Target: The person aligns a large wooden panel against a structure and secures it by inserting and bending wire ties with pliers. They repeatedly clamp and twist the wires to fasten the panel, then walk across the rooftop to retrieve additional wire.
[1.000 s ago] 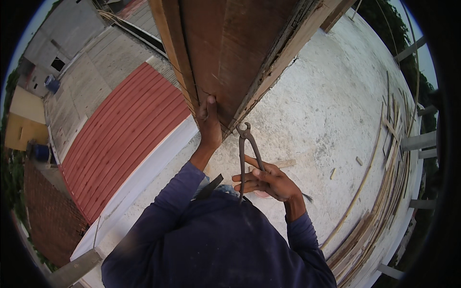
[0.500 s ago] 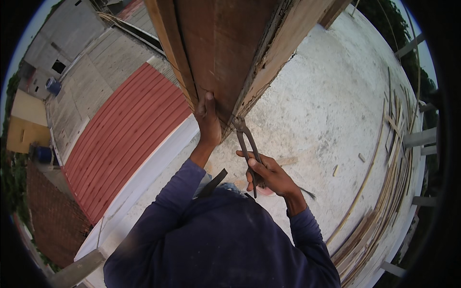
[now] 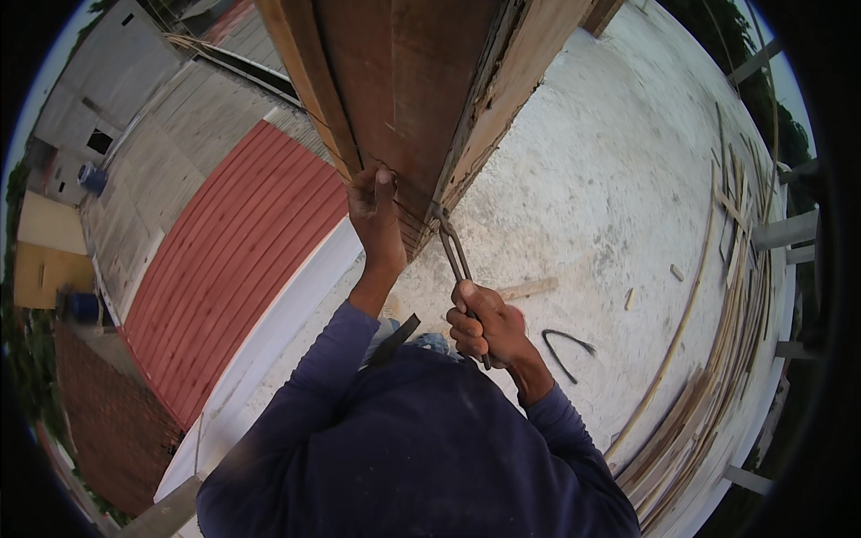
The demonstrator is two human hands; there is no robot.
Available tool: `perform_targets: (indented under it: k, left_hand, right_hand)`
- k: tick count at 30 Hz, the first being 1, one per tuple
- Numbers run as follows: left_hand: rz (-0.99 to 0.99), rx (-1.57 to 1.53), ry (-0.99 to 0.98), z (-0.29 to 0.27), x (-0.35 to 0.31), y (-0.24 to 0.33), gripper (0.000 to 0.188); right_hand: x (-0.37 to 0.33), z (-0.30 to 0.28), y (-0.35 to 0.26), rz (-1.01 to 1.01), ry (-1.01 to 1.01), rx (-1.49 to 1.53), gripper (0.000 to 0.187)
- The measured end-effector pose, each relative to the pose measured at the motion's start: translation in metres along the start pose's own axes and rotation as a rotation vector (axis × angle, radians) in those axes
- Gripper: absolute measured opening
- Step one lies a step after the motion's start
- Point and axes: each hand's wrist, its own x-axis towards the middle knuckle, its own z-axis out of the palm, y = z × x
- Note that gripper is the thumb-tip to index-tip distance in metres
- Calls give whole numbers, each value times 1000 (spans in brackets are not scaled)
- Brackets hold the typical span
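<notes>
Near frame centre, your right hand (image 3: 489, 323) wraps its fingers round the pincers (image 3: 456, 251), their head at the wooden column (image 3: 430, 99); your left hand (image 3: 377, 224) touches that column, finger grip unclear.

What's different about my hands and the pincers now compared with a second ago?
Your right hand has closed from a loose, spread hold into a fist around the pincers, bringing their handles together; their head has shifted slightly left, to the edge of the wooden column. Your left hand stays at the column, and the sticks still lie to the right.
</notes>
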Motion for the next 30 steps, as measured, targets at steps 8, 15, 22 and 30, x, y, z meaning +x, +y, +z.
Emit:
perform_targets:
  k: [8,15,22,30]
  left_hand:
    - [-1034,-183,-735,-58,-85,40,77]
    - [-1279,-686,-1148,-9,-57,23,66]
    - [-1315,-326,-1036,-16,-53,36,60]
    - [-1113,-48,-1077,-18,-52,57,51]
  right_hand:
    - [21,27,47,-26,-617,1234,44]
    - [30,38,60,-107,-637,1166,37]
    - [-8,49,45,-240,339,-240,40]
    - [-2,61,54,-261,395,-129,48]
